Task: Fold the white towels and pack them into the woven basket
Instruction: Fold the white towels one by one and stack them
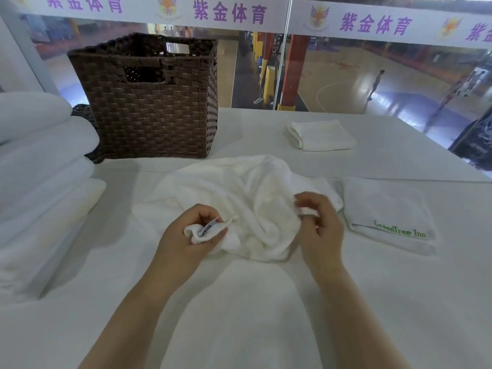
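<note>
Crumpled white towel (234, 198) lies on the desk (239, 302), in front of the woven basket (154, 113). Left hand (186, 235) pinches one labelled corner; right hand (319, 222) pinches another edge. Folded towel (322, 135) lies beyond, apart

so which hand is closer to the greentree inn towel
Right. The right hand is just left of the GreenTree Inn towel; the left hand is further left, across the crumpled towel.

Single head-worn wide-angle view, angled forward and down, close over the white worktop (239, 302); dark brown woven basket (154, 107) at 11 o'clock, glass wall (372, 75) beyond.
</note>
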`<state>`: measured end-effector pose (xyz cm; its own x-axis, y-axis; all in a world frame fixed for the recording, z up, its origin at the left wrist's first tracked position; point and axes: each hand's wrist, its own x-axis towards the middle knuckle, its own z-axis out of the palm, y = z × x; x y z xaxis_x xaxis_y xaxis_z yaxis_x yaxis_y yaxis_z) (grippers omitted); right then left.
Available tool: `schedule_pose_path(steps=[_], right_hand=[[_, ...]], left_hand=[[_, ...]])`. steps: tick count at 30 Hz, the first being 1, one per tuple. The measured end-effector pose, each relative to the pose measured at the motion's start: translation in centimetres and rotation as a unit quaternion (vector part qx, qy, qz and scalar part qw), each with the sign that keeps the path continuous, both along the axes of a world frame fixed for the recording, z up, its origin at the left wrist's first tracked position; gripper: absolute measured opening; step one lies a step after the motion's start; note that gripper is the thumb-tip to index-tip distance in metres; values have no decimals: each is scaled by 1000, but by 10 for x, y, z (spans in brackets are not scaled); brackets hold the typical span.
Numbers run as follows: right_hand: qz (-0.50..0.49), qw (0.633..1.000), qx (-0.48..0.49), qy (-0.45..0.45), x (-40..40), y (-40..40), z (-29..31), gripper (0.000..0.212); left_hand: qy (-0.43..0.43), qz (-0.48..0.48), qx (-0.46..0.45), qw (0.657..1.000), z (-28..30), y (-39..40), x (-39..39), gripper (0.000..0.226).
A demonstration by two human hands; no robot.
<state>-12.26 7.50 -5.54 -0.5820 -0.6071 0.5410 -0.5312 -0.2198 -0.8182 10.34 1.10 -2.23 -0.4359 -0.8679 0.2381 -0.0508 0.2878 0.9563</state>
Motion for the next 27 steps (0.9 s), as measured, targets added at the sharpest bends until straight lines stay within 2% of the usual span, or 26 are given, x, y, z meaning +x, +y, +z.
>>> schedule_pose_path(steps=[2,4,6,8,10,12,14,17,19,21,23,24,25,26,27], right_hand=[[-99,994,24,-43,-17,1,-1,43],[-174,976,119,-47,-38,2,-9,39],[-194,952,236,-24,-51,3,-17,44],[-209,921,326,49,-49,2,-22,57],[-233,876,393,154,-43,-2,-24,61],[-236,874,386,179,-44,-8,-27,45],[-212,912,319,148,-47,-14,-27,23],[-168,966,194,11,-46,-21,-6,18],[-144,984,101,-24,-41,-24,27,16],[-142,990,14,10,-35,-32,67,14],[-132,986,-47,87,-25,-45,99,17],[-98,986,-35,130,-19,-55,107,19],[-31,986,16,165,-16,-66,111,24],[60,975,108,185,-11,-77,112,31],[153,949,212,178,-9,-85,107,39]], left_hand=[[-35,0,-15,999,-2,1,-1,25],[-54,5,-14,998,-4,2,-2,38],[-82,-3,-10,997,-7,3,-4,32],[-93,-24,-10,995,-11,3,-5,12],[-107,-40,-25,993,-15,3,-4,33],[-112,-51,-21,992,-13,5,-5,37],[-93,-60,-3,994,-10,6,-7,26],[-75,-65,24,995,-9,6,-8,14],[-64,-43,14,997,-8,5,-8,7],[-48,-12,-4,999,-7,2,-5,21],[-26,10,-15,1000,-4,1,-2,31],[-15,14,-14,1000,-2,1,0,33],[-7,17,-8,1000,0,1,0,35],[-3,16,-2,1000,2,2,0,37],[-2,14,3,1000,2,2,1,39]])
